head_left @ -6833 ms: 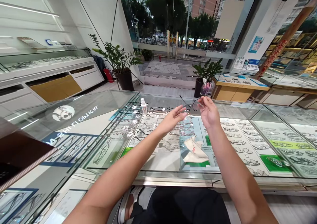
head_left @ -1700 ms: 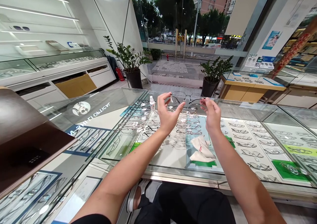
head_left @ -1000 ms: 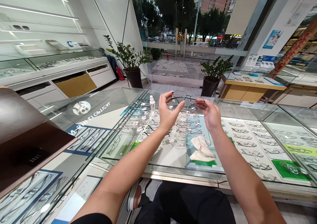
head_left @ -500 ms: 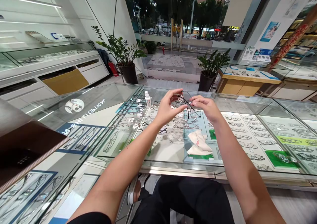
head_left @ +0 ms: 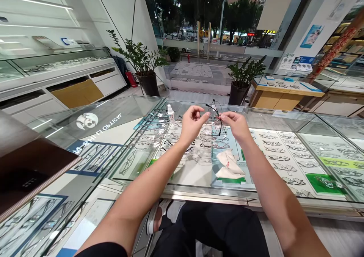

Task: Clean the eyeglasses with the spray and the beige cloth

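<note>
My right hand (head_left: 235,125) pinches a pair of thin dark-framed eyeglasses (head_left: 218,128) near the bridge, above the glass counter. The frame is turned on end, one round lens above the other, with its dark temples crossing the lenses. Just left of it, my left hand (head_left: 194,123) holds nothing; its fingers are loosely curled and the thumb points apart from them toward the eyeglasses. Below the hands, a crumpled cream cleaning cloth (head_left: 228,165) lies on the counter top. Beyond my left hand stands a small white bottle (head_left: 170,115).
Rows of eyeglasses fill the glass display counter (head_left: 190,179) under both arms. A brown panel or box (head_left: 31,162) juts in at the left. Beyond the counter are two potted plants (head_left: 148,83) and a glass door with upright handles (head_left: 198,41).
My left hand has let go of the eyeglasses and drawn slightly left. In my right hand, the eyeglasses have turned to a more upright position.
</note>
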Available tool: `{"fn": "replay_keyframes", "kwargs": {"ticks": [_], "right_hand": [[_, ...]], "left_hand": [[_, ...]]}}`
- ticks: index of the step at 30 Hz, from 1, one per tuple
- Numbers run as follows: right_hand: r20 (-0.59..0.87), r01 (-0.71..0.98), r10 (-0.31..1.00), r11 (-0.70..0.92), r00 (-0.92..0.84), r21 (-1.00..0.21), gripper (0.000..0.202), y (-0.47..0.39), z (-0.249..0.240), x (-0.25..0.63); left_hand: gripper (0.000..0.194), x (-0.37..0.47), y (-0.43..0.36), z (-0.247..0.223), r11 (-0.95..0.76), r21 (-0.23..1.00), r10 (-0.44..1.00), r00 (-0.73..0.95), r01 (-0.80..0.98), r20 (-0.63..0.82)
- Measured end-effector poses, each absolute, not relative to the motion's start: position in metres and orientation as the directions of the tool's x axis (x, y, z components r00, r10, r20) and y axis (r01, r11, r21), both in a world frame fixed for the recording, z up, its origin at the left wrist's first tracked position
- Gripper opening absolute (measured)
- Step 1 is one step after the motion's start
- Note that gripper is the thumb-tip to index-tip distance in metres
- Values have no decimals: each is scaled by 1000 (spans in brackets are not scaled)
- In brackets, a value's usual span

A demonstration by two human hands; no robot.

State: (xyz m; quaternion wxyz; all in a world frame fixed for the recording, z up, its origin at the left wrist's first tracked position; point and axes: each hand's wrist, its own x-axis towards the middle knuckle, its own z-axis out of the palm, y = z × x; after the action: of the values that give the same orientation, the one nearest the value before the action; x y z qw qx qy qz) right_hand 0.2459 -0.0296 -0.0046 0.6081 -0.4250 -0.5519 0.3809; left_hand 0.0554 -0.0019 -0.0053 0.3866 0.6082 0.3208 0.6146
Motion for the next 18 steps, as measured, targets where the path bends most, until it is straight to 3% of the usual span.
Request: {"fn": "replay_keyframes", "kwargs": {"ticks": [4,8,12,18], "right_hand": [[560,282,812,505,164,-816,23,-35,-8,235],[709,514,693,565,130,-646,17,-43,-12,225],[739,562,668,579,90,-591,18,-43,-17,221],[718,538,693,579,71,-613,23,-44,-17,220]], "left_hand": [[40,58,-17,1,-418,908,895,162,-22,415],[44,56,-15,0,-258,965,934,247,-37,259],[45,53,-8,-2,-196,980,947,254,-21,195],[43,53,-8,-1,-185,983,953,247,3,178]]}}
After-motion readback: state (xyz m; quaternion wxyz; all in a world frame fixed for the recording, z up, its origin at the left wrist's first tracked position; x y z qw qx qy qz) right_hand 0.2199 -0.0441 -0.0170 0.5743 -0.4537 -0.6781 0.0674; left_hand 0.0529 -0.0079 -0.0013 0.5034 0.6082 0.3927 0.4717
